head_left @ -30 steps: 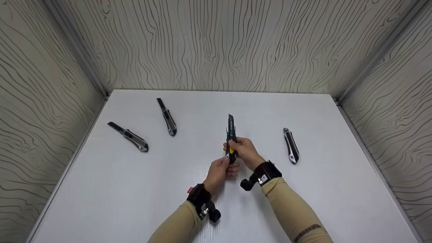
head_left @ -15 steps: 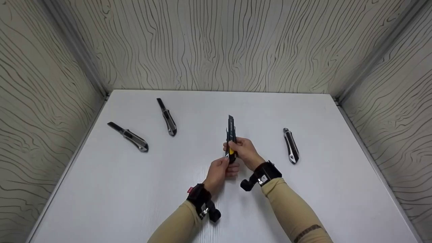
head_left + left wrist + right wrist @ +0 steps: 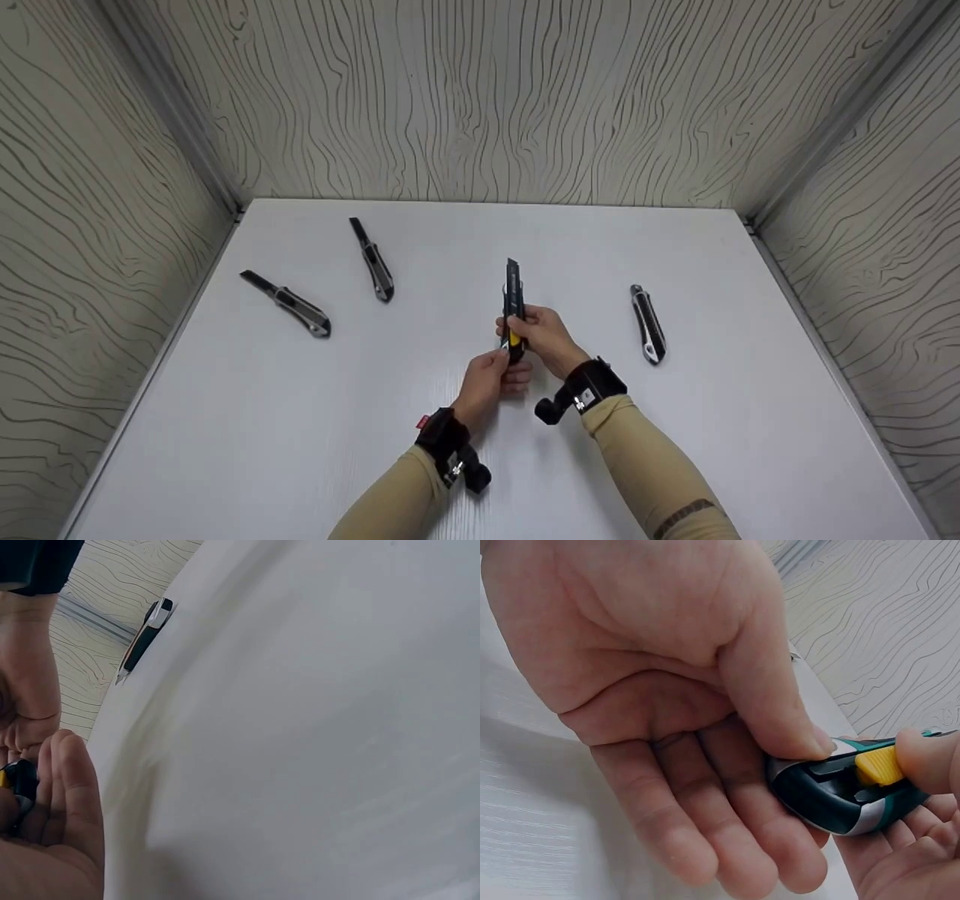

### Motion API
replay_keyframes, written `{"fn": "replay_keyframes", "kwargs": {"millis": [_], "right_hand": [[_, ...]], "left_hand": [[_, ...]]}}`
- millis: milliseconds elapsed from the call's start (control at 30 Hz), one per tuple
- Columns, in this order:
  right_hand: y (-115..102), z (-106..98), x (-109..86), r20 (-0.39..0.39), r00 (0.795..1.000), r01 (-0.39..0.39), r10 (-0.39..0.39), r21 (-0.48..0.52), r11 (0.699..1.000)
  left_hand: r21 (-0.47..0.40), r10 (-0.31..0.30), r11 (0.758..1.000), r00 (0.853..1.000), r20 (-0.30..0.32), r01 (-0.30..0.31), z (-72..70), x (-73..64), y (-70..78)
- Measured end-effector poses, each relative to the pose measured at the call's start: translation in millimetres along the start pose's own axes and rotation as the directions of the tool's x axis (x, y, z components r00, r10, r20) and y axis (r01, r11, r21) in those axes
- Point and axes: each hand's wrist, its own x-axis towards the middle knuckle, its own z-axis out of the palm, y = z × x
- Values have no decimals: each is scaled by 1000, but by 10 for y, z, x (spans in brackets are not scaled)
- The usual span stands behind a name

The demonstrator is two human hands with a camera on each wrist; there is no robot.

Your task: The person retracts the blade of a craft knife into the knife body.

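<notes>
Above the middle of the white table, both hands hold one utility knife with its dark blade pointing away. My left hand pinches the butt end under its thumb, the other fingers reaching out to the right beneath it. Higher up the body, my right hand grips the handle. Its thumb presses against the yellow slider in the right wrist view. From the left wrist, the knife butt shows between the hands, partly hidden by fingers.
Two utility knives with dark blades out, one at far left and one at back left, lie on the table. A third knife, no blade showing, lies at right. Patterned panels enclose the back and sides.
The held knife's blade tip has drawn back slightly toward the handle. My right thumb and the yellow slider have slid a little toward the butt end; the hands otherwise stay put.
</notes>
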Motion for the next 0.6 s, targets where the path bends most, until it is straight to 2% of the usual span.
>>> {"fn": "replay_keyframes", "kwargs": {"millis": [300, 600], "right_hand": [[3, -1, -9, 14, 1000, 13, -13, -16, 1000], [2, -15, -14, 14, 1000, 16, -16, -18, 1000]], "left_hand": [[-17, -3, 1000, 1000, 8, 3, -1, -10, 3], [3, -13, 1000, 1000, -19, 13, 19, -3, 18]]}}
